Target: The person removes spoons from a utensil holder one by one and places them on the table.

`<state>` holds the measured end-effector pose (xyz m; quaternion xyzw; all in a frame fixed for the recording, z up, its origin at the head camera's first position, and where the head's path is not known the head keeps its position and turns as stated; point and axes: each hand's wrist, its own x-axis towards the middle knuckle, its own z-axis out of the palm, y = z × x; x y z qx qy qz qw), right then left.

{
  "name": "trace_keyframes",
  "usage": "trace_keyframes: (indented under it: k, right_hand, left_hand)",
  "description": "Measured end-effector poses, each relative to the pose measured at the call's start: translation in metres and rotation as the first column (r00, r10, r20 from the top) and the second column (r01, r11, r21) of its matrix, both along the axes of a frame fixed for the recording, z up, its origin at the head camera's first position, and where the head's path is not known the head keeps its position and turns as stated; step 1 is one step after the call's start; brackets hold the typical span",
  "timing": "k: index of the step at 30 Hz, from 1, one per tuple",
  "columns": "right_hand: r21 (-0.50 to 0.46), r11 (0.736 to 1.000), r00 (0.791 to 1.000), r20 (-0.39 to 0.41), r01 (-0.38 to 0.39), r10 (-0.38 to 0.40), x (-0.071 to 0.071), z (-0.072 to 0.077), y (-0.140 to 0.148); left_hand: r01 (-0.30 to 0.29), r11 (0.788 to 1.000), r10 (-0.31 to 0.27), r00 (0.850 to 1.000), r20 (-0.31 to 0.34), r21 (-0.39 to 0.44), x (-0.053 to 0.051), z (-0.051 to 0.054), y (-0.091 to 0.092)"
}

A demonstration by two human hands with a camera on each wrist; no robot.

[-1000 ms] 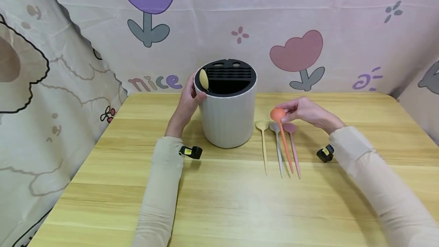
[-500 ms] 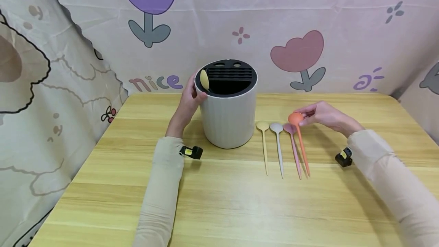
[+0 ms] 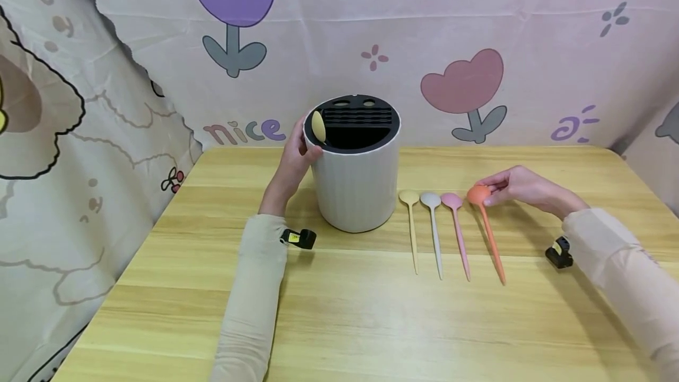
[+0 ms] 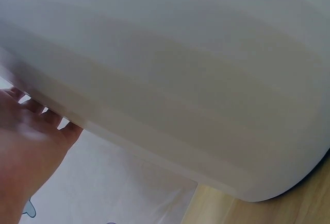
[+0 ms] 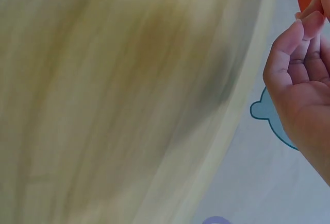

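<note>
Pinching its bowl [image 3: 478, 194], right hand [image 3: 518, 185] aptly holds the likely light, stiff orange spoon [image 3: 490, 237] right of centre; left hand [image 3: 292, 161] grips container [image 3: 356, 193].

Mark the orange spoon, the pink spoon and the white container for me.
Orange spoon [image 3: 479, 195]: head view, on its bowl.
Pink spoon [image 3: 452, 200]: head view, on its bowl.
White container [image 3: 358, 193]: head view, on its outer wall.

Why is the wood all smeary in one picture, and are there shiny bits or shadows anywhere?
Head: mostly clear, with a pale shine on the table and a soft shadow beside the right sleeve; left wrist: the bucket fills most of the picture, looking dim and grey; right wrist: the table is blurry, maybe out of focus, with a dark shadow, while the right hand looks sharper.
</note>
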<state>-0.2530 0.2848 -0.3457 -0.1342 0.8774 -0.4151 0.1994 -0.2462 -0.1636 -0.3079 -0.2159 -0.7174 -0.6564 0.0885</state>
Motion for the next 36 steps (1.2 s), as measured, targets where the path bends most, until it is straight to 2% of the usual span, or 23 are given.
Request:
trace_keyframes:
  k: [9, 14, 21, 36]
  right_hand:
    - [0.019, 0.999, 0.998, 0.034, -0.051, 0.050, 0.0007, -0.0043, 0.0033]
    - [0.039, 0.996, 0.997, 0.027, -0.079, 0.078, 0.0013, -0.0076, 0.0004]
    - [0.063, 0.995, 0.997, 0.000, -0.075, 0.075, 0.0012, -0.0099, -0.0009]
    - [0.088, 0.992, 0.996, 0.002, -0.092, 0.092, 0.0017, -0.0079, -0.0037]
  left_hand:
    - [-0.003, 1.000, 0.003, 1.000, -0.013, -0.001, -0.0007, -0.0001, 0.0006]
    - [-0.002, 1.000, 0.002, 1.000, -0.011, -0.003, -0.0009, -0.0016, 0.0001]
    - [0.002, 1.000, -0.002, 1.000, -0.012, 0.001, -0.0002, -0.0011, -0.0002]
    - [0.006, 1.000, -0.006, 1.000, -0.017, 0.001, -0.0001, -0.0009, 0.0005]
